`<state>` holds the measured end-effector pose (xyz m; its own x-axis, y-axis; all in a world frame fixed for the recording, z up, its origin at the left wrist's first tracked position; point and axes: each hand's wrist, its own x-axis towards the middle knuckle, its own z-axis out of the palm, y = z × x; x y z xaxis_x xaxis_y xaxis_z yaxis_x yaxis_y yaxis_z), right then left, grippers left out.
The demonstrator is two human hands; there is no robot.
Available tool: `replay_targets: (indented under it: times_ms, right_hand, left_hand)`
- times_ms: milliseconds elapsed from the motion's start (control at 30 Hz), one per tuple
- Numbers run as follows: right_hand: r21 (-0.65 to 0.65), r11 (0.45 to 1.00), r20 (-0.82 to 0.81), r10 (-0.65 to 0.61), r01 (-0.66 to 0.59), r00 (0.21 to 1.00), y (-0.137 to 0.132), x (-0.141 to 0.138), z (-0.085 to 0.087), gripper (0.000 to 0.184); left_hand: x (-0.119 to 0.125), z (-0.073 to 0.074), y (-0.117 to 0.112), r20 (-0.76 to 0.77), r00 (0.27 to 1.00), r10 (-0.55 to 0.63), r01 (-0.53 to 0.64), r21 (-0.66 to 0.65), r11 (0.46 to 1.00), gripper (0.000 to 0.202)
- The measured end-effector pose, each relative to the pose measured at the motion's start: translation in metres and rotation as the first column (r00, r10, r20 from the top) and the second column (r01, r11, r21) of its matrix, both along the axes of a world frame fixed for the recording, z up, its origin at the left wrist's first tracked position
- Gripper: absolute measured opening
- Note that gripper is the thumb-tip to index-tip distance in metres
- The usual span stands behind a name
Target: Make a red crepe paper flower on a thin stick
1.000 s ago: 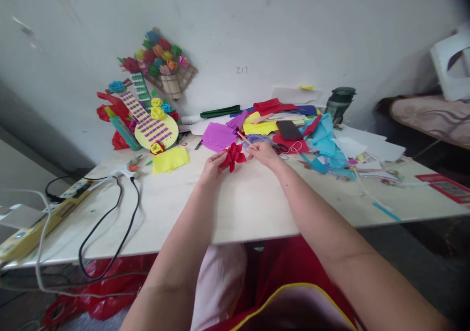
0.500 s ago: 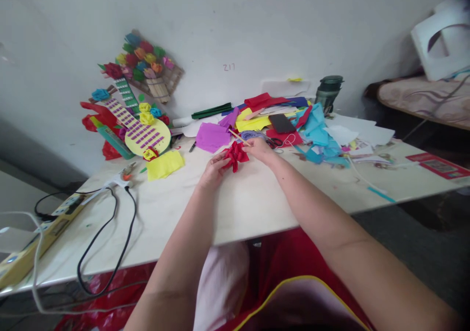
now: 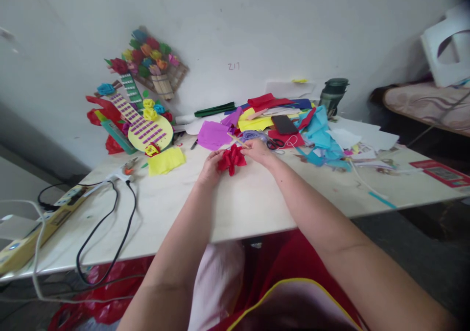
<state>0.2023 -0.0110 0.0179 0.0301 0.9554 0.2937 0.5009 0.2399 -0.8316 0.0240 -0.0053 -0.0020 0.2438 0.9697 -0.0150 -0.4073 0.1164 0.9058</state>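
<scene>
A red paper flower (image 3: 231,159) sits between both hands just above the white table (image 3: 238,203). My left hand (image 3: 210,167) pinches its left side with closed fingers. On the flower's right, my right hand (image 3: 258,151) is closed on a thin wooden stick (image 3: 235,138) that slants up and to the left behind the petals. Purple paper (image 3: 213,134) lies just beyond the flower.
Heaps of coloured paper (image 3: 319,135), a dark phone (image 3: 284,124), scissors (image 3: 273,144) and a green bottle (image 3: 332,94) fill the table's far side. A paper guitar (image 3: 145,125) and a flower bouquet (image 3: 154,61) lean on the wall. A power strip (image 3: 40,223) and black cable (image 3: 110,223) lie at left.
Both hands stay on the flower and stick; the flower has turned slightly between the fingers. The head camera has shifted a little, so the scene drifts in the picture.
</scene>
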Motion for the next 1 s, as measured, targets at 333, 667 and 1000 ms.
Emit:
replay_targets:
  times_ms: [333, 667, 1000]
  right_hand:
    - [0.016, 0.999, 0.034, 0.037, -0.038, 0.999, -0.0018, -0.0050, -0.0001, 0.011]
    - [0.007, 0.996, 0.068, 0.091, -0.091, 0.994, -0.0027, -0.0062, -0.0007, 0.009]
    - [0.016, 0.995, 0.083, 0.100, -0.102, 0.992, -0.0045, -0.0086, -0.0009, 0.010]
  left_hand:
    - [-0.0040, -0.0036, 0.0027, -0.044, 0.999, 0.028, -0.022, 0.136, 0.990, 0.057]
    - [-0.0012, 0.0002, -0.0025, -0.062, 0.998, 0.013, -0.004, 0.142, 0.990, 0.051]
    - [-0.0017, -0.0017, 0.0024, -0.016, 1.000, 0.020, -0.017, 0.135, 0.991, 0.037]
